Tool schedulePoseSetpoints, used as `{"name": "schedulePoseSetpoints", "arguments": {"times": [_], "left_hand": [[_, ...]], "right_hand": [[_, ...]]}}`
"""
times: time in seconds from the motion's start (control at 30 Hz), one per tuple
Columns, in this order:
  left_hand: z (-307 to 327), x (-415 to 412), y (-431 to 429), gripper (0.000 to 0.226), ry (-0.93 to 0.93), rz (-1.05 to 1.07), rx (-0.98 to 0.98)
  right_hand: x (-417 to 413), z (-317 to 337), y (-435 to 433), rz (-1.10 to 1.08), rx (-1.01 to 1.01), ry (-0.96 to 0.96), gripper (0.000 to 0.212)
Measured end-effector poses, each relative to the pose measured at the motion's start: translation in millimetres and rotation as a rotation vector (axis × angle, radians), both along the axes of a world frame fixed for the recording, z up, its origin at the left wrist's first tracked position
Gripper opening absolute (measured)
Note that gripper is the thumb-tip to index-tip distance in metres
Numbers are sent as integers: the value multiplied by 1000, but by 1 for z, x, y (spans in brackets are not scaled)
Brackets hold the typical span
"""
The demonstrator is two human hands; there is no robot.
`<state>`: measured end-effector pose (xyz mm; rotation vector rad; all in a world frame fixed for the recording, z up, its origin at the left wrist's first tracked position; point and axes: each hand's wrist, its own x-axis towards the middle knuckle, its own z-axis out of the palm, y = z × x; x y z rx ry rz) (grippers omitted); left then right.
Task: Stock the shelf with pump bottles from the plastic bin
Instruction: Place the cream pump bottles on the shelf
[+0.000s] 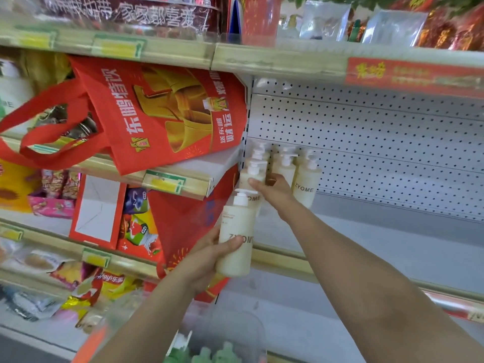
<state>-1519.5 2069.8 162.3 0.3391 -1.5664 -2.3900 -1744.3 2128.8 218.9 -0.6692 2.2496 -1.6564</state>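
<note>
Head camera, looking up along the shelving. Left hand [209,255] up at the near edge of the white shelf [366,247], fingers wrapped firmly round the lower half of a cream pump bottle [237,231], upright, pump on top, not yet set down. Right hand [275,191] stretched farther in, thumb hooked across the front of a second bottle [252,176], fingers tucked behind and gripping it in the far left corner, base hidden. Just right of it, more cream bottles [306,184] standing against the pegboard [379,142]. Down at the near edge, the clear plastic bin [235,331], blurred, with green pump tops [209,355] poking up inside. Off left, a red bag [162,113] lying tilted on the neighbouring shelf, with snack packs [110,284] below.
</note>
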Motion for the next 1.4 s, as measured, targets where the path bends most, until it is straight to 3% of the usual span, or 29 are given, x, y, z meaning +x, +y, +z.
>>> {"name": "schedulePoseSetpoints", "arguments": {"times": [0.17, 0.27, 0.43, 0.57, 0.67, 0.83, 0.97, 1.2, 1.4], "left_hand": [[10, -9, 12, 68, -47, -1, 1], [20, -16, 23, 64, -49, -20, 8], [36, -26, 40, 48, -51, -109, -10], [44, -36, 49, 42, -60, -168, -20], [50, -50, 48, 45, -29, -160, -134], [67, -82, 24, 74, -6, 348, -430], [56, -122, -8, 86, -72, 554, -606], [54, -154, -15, 50, -168, 633, -606], [45, -161, -16, 48, -175, 677, -606]], "right_hand": [[38, 25, 41, 43, -91, -141, 56], [66, 35, 71, 205, -69, -248, 54], [81, 37, 109, 374, 46, -222, 43], [69, 43, 124, 378, 47, -224, 45], [53, 48, 128, 341, 32, -211, 55], [14, 50, 124, 193, 3, -160, 44], [-22, 40, 111, 68, 49, -136, 71], [-43, 19, 78, 49, 173, 60, 96], [-45, 18, 69, 65, 255, 177, 98]]}}
